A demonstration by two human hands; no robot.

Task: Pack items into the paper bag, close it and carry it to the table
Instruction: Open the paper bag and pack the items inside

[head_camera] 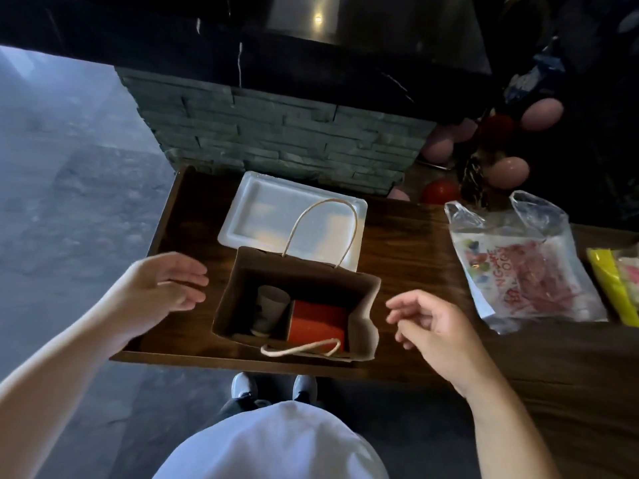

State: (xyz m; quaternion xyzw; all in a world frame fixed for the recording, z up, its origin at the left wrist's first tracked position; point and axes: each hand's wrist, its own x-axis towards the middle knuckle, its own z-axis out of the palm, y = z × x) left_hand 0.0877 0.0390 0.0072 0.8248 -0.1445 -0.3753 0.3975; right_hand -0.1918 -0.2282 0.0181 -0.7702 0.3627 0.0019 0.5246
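Observation:
A brown paper bag [359, 326] stands open on the dark wooden counter [408, 243], its far rope handle upright and its near handle lying flat on the rim. Inside it a grey paper cup [270, 307] sits on the left and a red box [316, 321] on the right. My left hand [162, 288] hovers just left of the bag, fingers apart, empty. To the right of the bag my right hand [430, 326] is held with loosely curled fingers, also empty. Neither hand touches the bag.
A white plastic tray [262, 205] lies behind the bag. A clear plastic bag of printed packets [522, 267] and a yellow packet [608, 281] lie at the right. Balloons [508, 171] and a red ball [440, 191] crowd the back right, beside a stone-clad wall [276, 133].

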